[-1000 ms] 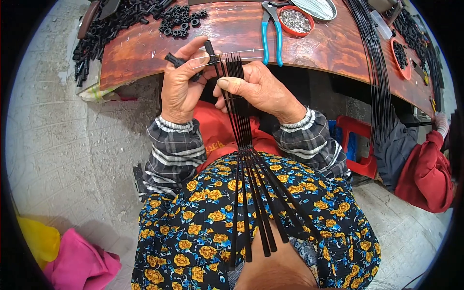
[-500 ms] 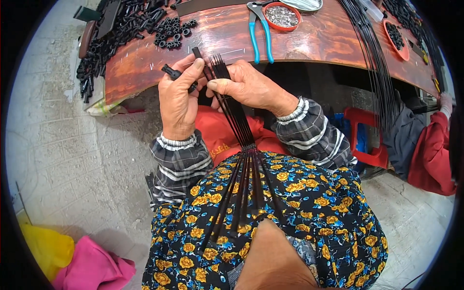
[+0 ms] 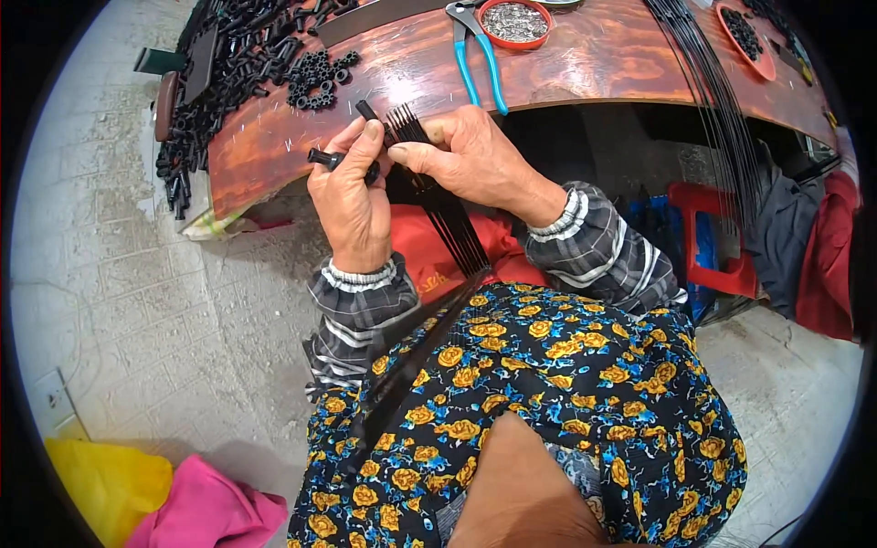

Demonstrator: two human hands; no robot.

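My left hand (image 3: 353, 208) is closed, pinching a dark rod end (image 3: 366, 110) between thumb and fingers. A short black plastic tubular piece (image 3: 324, 159) also sits in that hand, poking out on its left side. My right hand (image 3: 482, 169) is closed, its thumb pressed over a bundle of thin black umbrella ribs (image 3: 459, 239). The rib tips fan out just above the right thumb. Below, the ribs narrow at the lap, and their lower ends are smeared by motion over the flowered apron (image 3: 585, 402). Some fingers are hidden behind the bundle.
On the wooden table (image 3: 603, 73) lie blue-handled pliers (image 3: 480, 59), a red dish of small metal pieces (image 3: 516, 25), black rings (image 3: 320, 80) and heaped black plastic parts (image 3: 233, 82). Long black ribs (image 3: 713, 100) hang off the edge at right. A red stool (image 3: 708, 247) stands below.
The lower ends of the ribs have swung left and drawn together. The view has shifted slightly; both hands keep their grip near the table edge.
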